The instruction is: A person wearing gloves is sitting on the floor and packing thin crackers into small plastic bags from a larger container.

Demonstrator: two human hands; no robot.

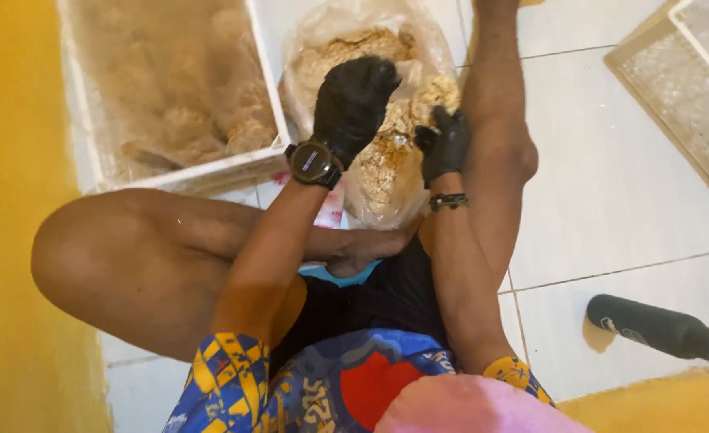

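I sit on a tiled floor with a clear plastic bag (386, 172) of tan fried snack pieces in front of me. My left hand (353, 100), in a black glove with a dark watch at the wrist, is closed in a fist over the bag's opening; what it holds is hidden. My right hand (444, 143), also black-gloved, pinches the right edge of the bag. My bent left leg lies across below the bag and my right leg stretches along its right side.
A white plastic crate (90, 152) lined with plastic and filled with the same snacks stands at the upper left. Another white crate (675, 96) sits at the upper right. A black bottle (651, 325) lies on the floor at the right. A yellow wall borders the left.
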